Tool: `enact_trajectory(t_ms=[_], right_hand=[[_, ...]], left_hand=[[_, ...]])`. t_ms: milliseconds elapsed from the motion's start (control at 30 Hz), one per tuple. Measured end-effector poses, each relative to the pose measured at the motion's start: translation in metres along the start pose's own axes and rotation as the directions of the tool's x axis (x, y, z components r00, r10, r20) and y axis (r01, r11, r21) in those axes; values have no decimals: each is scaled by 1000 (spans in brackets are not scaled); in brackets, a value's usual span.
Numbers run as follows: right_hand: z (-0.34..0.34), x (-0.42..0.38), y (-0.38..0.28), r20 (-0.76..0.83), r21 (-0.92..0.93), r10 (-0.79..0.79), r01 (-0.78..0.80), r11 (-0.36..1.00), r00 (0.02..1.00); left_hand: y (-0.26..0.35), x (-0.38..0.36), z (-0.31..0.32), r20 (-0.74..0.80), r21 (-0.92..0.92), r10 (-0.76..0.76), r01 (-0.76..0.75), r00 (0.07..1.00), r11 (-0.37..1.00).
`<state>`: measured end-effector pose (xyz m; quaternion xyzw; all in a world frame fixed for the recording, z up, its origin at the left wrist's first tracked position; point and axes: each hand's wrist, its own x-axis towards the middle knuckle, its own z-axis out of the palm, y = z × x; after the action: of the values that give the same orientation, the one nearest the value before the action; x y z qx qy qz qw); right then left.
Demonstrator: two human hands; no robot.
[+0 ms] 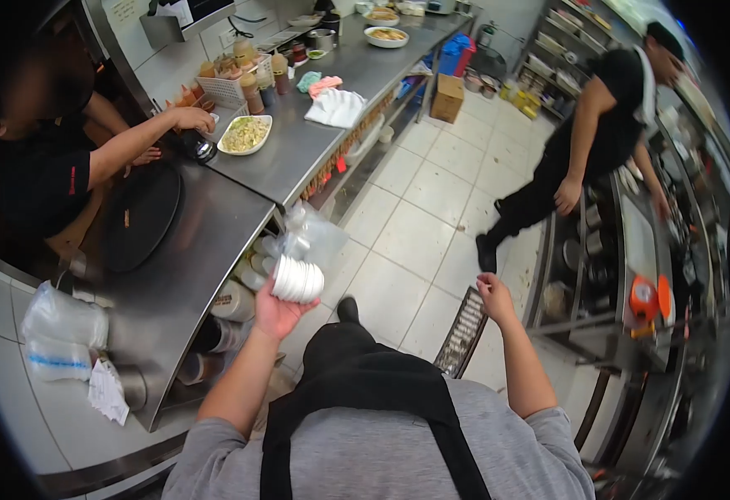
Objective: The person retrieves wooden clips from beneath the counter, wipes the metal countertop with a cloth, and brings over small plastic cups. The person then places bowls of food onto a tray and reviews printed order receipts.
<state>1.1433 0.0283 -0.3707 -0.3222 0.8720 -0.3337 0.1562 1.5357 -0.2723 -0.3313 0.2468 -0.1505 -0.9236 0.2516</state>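
Note:
My left hand (278, 310) is wrapped round a stack of small white cups (298, 280), nested and tipped on their side. Just beyond the stack, a clear plastic bag (311, 233) overlaps the counter's edge in this view. My right hand (493, 297) hangs out to the right above the tiled floor, fingers curled in, with nothing showing in them. Below it in view lies a floor drain grate (465, 329).
The steel counter (244, 212) runs along my left, carrying a black round tray (144, 212), a bowl of chopped food (245, 134) and sauce bottles (252, 90). One person (40, 158) reaches over it from the left. Another person (586, 125) walks beside the right-hand shelving.

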Motion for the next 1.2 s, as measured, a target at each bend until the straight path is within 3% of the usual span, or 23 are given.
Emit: enact_trajectory(t_ms=[133,167,200,267,333,400,467,567,600,700,733,800,867,933,1000,1067,1133,1200], right_hand=[[64,121,-26,112,125,-48,34,992,993],[82,143,-38,222,162,-14,-23,986,975],[101,150,-48,344,186,30,-99,977,939],[133,169,-58,484,189,3,-107,976,875],[140,200,-71,647,260,38,-267,928,762],[136,250,-70,662,322,-32,-246,914,749],[128,317,-81,617,179,68,-224,958,784],[103,437,-131,557,250,0,-168,954,830],[102,485,-139,543,284,-25,-156,946,840],[87,630,-195,500,474,-65,-210,855,863],[95,690,-190,476,624,-152,-211,753,866],[103,798,-212,456,751,-133,-300,588,880],[118,902,-230,480,753,18,-423,505,877],[140,1008,-223,610,736,12,-572,362,792],[146,1039,-254,508,759,110,-504,411,855],[155,1050,-273,468,797,112,-473,376,877],[162,1058,-278,428,826,117,-441,351,896],[160,1056,-275,384,875,44,-379,302,922]], left_hand=[[76,138,45,5,233,173,-169,985,958],[94,179,54,33,176,163,-166,986,970],[111,217,67,37,194,186,-190,982,962],[142,290,95,103,265,195,-216,975,940],[169,357,120,125,341,199,-230,972,911],[185,416,137,98,385,208,-230,973,894],[198,467,149,40,432,215,-211,976,877],[211,520,148,8,515,235,-205,972,832],[212,533,142,-10,565,246,-198,969,801],[212,537,133,-107,344,328,-274,939,898],[215,530,132,-162,320,374,-310,913,895],[226,513,132,-246,332,455,-366,856,869],[237,506,138,-334,378,507,-380,794,844],[245,510,142,-377,373,512,-380,772,847],[245,520,146,-406,414,546,-385,733,825],[248,534,146,-432,448,574,-387,696,806],[246,545,142,-483,563,666,-380,568,733],[249,552,134,-496,647,700,-318,514,693]])
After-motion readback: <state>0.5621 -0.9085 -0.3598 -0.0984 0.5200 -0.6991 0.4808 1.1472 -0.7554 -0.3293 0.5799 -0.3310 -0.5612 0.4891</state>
